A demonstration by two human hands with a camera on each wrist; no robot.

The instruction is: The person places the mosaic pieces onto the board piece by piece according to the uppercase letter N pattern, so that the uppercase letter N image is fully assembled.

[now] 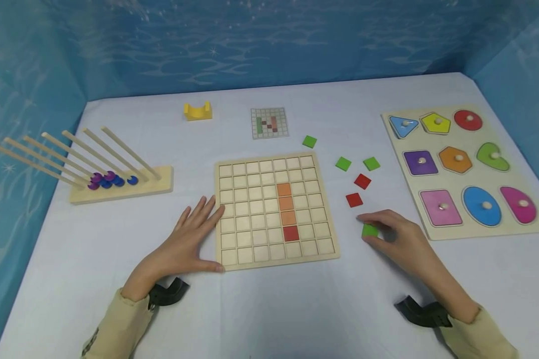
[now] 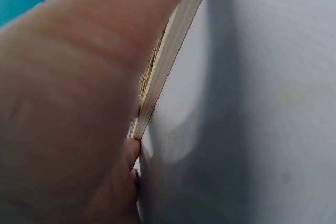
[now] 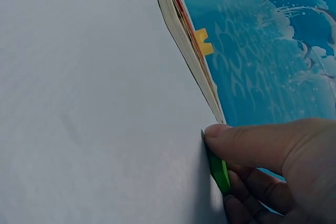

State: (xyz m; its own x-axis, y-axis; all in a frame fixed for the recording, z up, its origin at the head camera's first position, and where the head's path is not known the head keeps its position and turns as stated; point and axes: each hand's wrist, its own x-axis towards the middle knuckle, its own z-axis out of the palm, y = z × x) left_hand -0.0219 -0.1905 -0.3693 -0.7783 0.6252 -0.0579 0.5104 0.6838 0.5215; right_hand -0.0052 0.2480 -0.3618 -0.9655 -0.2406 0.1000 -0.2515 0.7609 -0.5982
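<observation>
A wooden grid board [image 1: 251, 249] lies mid-table, with three orange tiles [image 1: 286, 203] and one red tile [image 1: 291, 233] in one column. The left hand [image 1: 184, 244] lies flat with spread fingers, its fingertips and thumb touching the board's left edge; in the left wrist view the hand [image 2: 79, 93] largely hides the board [image 2: 173, 40]. Right of the board, the right hand [image 1: 402, 244] pinches a green tile [image 1: 370, 230] between thumb and fingers. The right wrist view shows this green tile [image 3: 219, 171] tilted under the thumb of the hand [image 3: 278, 156].
Green tiles [image 1: 343, 163] and red tiles [image 1: 354, 200] lie loose right of the board. A small pattern card [image 1: 270, 123] and a yellow block [image 1: 198, 111] are behind it. A peg rack [image 1: 161, 182] stands left; a shape puzzle [image 1: 435, 189] lies right.
</observation>
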